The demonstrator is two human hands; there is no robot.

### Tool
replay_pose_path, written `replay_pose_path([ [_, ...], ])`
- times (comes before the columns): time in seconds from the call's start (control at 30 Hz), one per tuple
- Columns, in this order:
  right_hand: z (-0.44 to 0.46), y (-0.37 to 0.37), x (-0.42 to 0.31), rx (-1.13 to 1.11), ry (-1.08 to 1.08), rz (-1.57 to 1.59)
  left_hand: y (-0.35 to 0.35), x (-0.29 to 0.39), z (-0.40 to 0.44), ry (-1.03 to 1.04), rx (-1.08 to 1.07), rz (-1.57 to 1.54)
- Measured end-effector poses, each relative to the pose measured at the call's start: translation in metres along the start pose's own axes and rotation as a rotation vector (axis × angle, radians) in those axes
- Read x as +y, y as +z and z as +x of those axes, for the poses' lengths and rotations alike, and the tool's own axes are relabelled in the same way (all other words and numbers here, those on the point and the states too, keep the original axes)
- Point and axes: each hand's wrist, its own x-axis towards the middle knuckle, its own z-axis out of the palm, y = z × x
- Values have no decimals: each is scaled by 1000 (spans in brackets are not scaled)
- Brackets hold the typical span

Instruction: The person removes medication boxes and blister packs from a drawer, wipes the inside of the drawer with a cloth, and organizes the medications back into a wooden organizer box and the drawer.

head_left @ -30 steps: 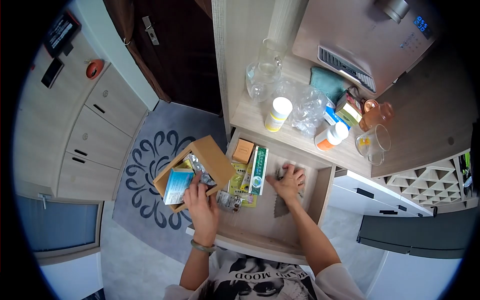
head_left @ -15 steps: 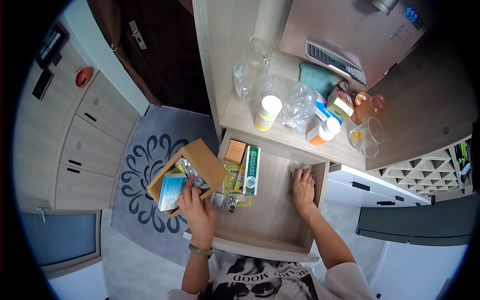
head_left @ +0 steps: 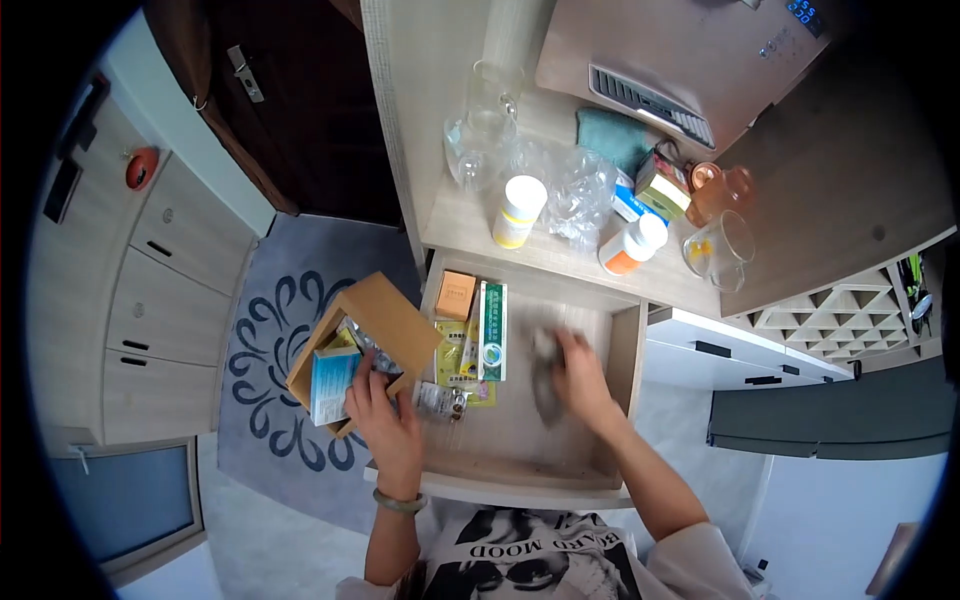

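Observation:
My left hand [head_left: 385,425] is closed at the near edge of an open cardboard box [head_left: 400,325], its fingers reaching inside against a blue-and-white carton [head_left: 333,385]. Packets fill part of the box, which is tilted beside the drawer's left side. Inside the pulled-out drawer [head_left: 510,425], my right hand [head_left: 582,380] is closed on a grey cloth [head_left: 545,385], blurred by motion, over the drawer floor. Along the drawer's left side lie a small brown box [head_left: 456,295], a long green-and-white box [head_left: 493,330], yellow packets [head_left: 451,350] and a silver blister pack [head_left: 441,401].
On the counter above the drawer stand a yellow-banded white bottle [head_left: 520,212], an orange-labelled white bottle [head_left: 633,244], crumpled clear plastic [head_left: 578,195], a glass mug [head_left: 720,250] and a teal cloth [head_left: 612,138]. A patterned rug [head_left: 265,300] lies at left.
My right hand has moved left with the cloth, from near the drawer's right wall towards its middle. My left hand stays at the cardboard box. The whole view has shifted slightly.

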Motion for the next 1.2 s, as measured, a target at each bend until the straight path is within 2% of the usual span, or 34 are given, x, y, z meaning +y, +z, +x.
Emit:
replay_pose_path([
  [0.07, 48, 28, 14, 205, -187, -89, 0, 0, 0, -3, -9, -7],
  [0.17, 59, 58, 29, 179, -304, -225, 0, 0, 0, -10, -11, 8],
  [0.23, 39, 52, 30, -72, -379, -202, 1, 2, 0, -20, -31, 39],
  [0.27, 24, 51, 29, -77, -378, -200, 0, 3, 0, -24, -34, 42],
  [0.33, -11, 47, 23, -276, -416, -245, 0, 4, 2, 5, 2, 27],
  [0.37, -28, 45, 25, -278, -416, -245, 1, 4, 3, 4, 2, 27],
  [0.43, -52, 37, 28, -534, -540, -93, 1, 4, 2, 15, 17, 27],
  [0.47, -55, 29, 27, -536, -543, -94, 1, 5, 2, 12, 19, 27],
  [0.53, -57, 12, 23, -863, -430, -2, -1, 7, 4, 1, 4, 18],
  [0.6, -39, 5, 25, -808, -419, 126, 1, 5, 3, 4, 16, 16],
  [0.67, -24, 6, 17, -294, -274, 33, 2, 2, 2, 3, 21, 25],
  [0.73, -29, 22, 23, -245, -284, -1, 3, 1, 1, 15, 35, 38],
  [0.8, -44, 25, 32, -547, -506, -62, 2, 0, 1, -18, 4, 33],
  [0.93, -57, 6, 26, -874, -369, -49, 3, 2, 1, -30, 28, 10],
  [1.0, -54, 13, 15, -872, -305, 49, 3, 4, 3, -25, 24, 18],
  [1.07, -58, 29, 2, -768, -491, 22, 2, 4, 0, -17, 25, 28],
  [1.13, -60, 25, -4, -830, -479, -27, 3, 2, 2, -34, 9, 27],
  [1.2, -63, 2, -3, -968, -311, -130, 3, 0, 0, -33, 15, 26],
])
